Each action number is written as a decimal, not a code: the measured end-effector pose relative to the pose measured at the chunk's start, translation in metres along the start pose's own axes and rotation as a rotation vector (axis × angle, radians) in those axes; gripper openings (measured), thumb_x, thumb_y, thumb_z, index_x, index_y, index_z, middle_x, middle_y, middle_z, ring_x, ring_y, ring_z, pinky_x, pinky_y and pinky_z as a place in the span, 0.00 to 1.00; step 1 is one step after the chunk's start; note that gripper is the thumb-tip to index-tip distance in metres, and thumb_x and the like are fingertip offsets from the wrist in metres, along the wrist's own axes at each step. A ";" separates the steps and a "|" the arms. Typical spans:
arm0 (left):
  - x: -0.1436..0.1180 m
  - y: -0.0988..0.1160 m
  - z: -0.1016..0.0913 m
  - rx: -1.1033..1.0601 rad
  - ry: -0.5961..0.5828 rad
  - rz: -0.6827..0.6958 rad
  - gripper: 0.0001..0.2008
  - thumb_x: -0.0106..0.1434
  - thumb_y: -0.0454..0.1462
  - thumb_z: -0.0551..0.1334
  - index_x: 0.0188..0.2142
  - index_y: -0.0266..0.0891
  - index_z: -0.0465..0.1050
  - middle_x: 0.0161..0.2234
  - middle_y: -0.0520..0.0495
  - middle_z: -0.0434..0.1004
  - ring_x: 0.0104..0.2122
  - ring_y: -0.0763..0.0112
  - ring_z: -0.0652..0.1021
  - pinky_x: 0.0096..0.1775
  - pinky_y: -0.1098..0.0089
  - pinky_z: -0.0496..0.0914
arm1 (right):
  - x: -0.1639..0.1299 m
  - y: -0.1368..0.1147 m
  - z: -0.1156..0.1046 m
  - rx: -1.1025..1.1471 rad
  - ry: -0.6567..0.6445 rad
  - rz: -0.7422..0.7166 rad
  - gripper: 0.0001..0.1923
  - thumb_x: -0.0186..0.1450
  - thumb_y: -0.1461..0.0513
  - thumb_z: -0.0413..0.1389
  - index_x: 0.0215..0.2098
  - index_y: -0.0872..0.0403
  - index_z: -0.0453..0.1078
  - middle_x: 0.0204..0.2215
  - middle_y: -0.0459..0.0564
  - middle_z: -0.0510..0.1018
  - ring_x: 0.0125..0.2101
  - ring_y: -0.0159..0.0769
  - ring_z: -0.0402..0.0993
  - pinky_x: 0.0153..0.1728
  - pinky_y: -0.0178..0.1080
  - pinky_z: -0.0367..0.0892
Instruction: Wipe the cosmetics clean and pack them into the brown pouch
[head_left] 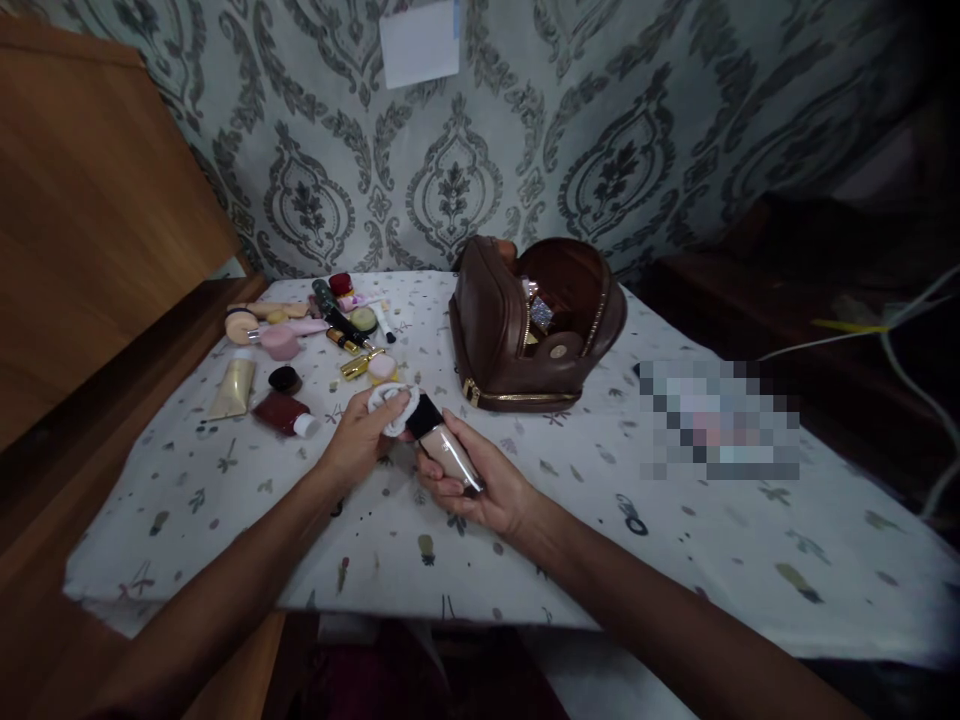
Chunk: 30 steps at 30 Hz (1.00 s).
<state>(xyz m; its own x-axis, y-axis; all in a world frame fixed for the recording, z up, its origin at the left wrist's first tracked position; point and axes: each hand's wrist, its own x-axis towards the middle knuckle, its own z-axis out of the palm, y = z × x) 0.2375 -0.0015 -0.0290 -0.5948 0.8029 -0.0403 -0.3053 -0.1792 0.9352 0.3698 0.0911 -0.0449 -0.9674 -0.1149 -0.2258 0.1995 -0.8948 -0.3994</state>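
While the right hand [469,485] grips a beige bottle [450,455] with a black cap [424,412], fingers [442,488] curled shut around its lower body, the left hand [367,435] pinches a white pad [390,405] against the cap end. Left fingers closed on the pad, thumb on top. Bottle tilted, cap pointing up-left, held just above the worktop [675,540] near its front-middle. Worktop covered by a white cloth with small prints.

Behind the hands, a brown leather pouch [525,325] stands unzipped, mouth facing the camera, small items inside, too dim to name. Left of the pouch, a scatter of cosmetics: a cream tube [234,388] lying flat, a dark red bottle [281,412] with white cap on its side, a small black jar [285,379], a pink jar [279,342], a round sponge [240,325], a gold lipstick [360,362], a green compact [364,319], a red jar [340,283]. All well apart from the pouch, near the left hand's far side.

A blurred patch sits right of the pouch. Patterned wallpaper behind, white paper [418,42] stuck on it. Wooden board [90,200] at left.
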 end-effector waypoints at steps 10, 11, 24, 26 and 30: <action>-0.001 0.001 -0.001 0.078 -0.059 0.120 0.14 0.55 0.47 0.71 0.32 0.38 0.76 0.27 0.54 0.73 0.25 0.77 0.69 0.30 0.75 0.66 | 0.001 -0.001 0.007 0.009 0.083 -0.019 0.31 0.74 0.46 0.35 0.33 0.59 0.68 0.19 0.45 0.70 0.13 0.22 0.56 0.09 0.22 0.50; 0.000 0.000 -0.002 0.078 -0.055 0.126 0.15 0.55 0.47 0.71 0.31 0.38 0.76 0.27 0.54 0.73 0.26 0.76 0.70 0.30 0.75 0.67 | 0.001 -0.001 0.009 0.031 0.102 -0.011 0.31 0.75 0.46 0.35 0.33 0.59 0.68 0.20 0.47 0.71 0.14 0.22 0.57 0.09 0.22 0.51; -0.009 -0.004 0.001 0.912 -0.005 0.601 0.20 0.71 0.46 0.53 0.58 0.41 0.69 0.56 0.40 0.70 0.58 0.58 0.68 0.61 0.56 0.59 | 0.012 0.001 0.004 0.124 0.310 -0.273 0.16 0.73 0.55 0.51 0.36 0.56 0.73 0.23 0.45 0.78 0.21 0.29 0.72 0.26 0.32 0.72; -0.013 -0.009 0.003 1.030 -0.003 0.669 0.21 0.71 0.45 0.53 0.59 0.42 0.67 0.54 0.40 0.67 0.57 0.57 0.66 0.60 0.54 0.59 | 0.014 0.001 0.003 0.143 0.298 -0.317 0.12 0.71 0.56 0.54 0.37 0.55 0.74 0.24 0.44 0.79 0.22 0.28 0.72 0.27 0.31 0.72; -0.023 -0.016 0.007 1.162 0.003 0.707 0.21 0.71 0.43 0.53 0.61 0.42 0.65 0.48 0.41 0.63 0.51 0.58 0.67 0.54 0.55 0.65 | 0.016 -0.002 0.000 0.169 0.303 -0.349 0.10 0.70 0.57 0.56 0.38 0.55 0.75 0.25 0.43 0.80 0.23 0.29 0.73 0.26 0.31 0.71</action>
<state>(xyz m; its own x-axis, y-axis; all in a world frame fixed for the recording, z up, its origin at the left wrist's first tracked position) 0.2615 -0.0130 -0.0402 -0.3640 0.7381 0.5680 0.8595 0.0313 0.5101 0.3542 0.0914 -0.0472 -0.8780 0.3123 -0.3628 -0.1805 -0.9179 -0.3533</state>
